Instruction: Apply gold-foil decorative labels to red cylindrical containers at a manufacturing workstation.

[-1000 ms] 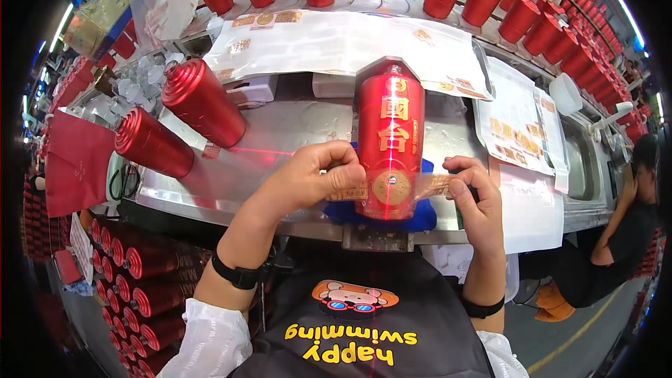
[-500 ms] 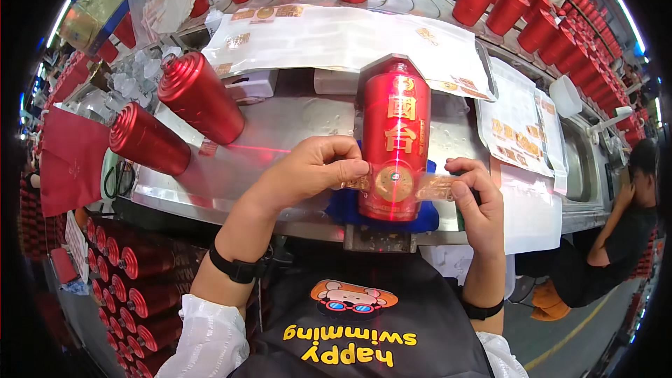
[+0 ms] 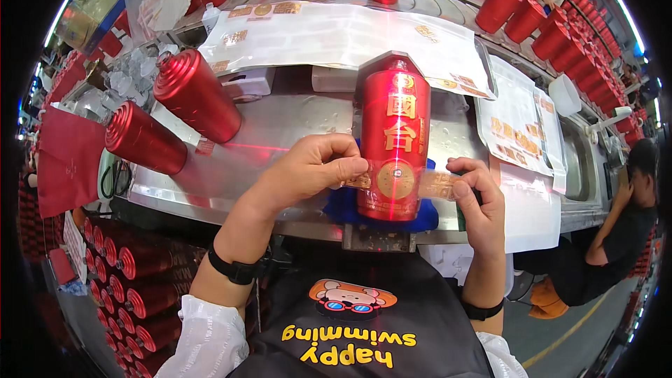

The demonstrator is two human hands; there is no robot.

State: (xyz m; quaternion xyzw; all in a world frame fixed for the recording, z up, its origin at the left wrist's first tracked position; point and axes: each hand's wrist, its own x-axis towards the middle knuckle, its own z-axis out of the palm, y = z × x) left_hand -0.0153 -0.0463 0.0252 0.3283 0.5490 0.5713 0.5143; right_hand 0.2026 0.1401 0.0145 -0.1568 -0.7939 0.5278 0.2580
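A red bottle with gold lettering lies in a dark holder over a blue cloth, its base toward me. Across its lower front stretches a clear strip with gold-printed ends and a round gold emblem. My left hand pinches the strip's left end between thumb and fingers, close to the bottle's side. On the other side, my right hand grips the right end, the gold-printed strip end showing between its fingers and the bottle. The strip's middle lies over the bottle; how firmly it touches is unclear.
Two red bottles stand at the left of the metal table. Sticker sheets lie behind and at the right. A conveyor carries more red bottles. Stacked bottles are at lower left. A person sits at the right.
Bottles on the conveyor have shifted to the right. Both hands stay almost in place, still holding the strip's two ends; the bottle in the holder has barely moved.
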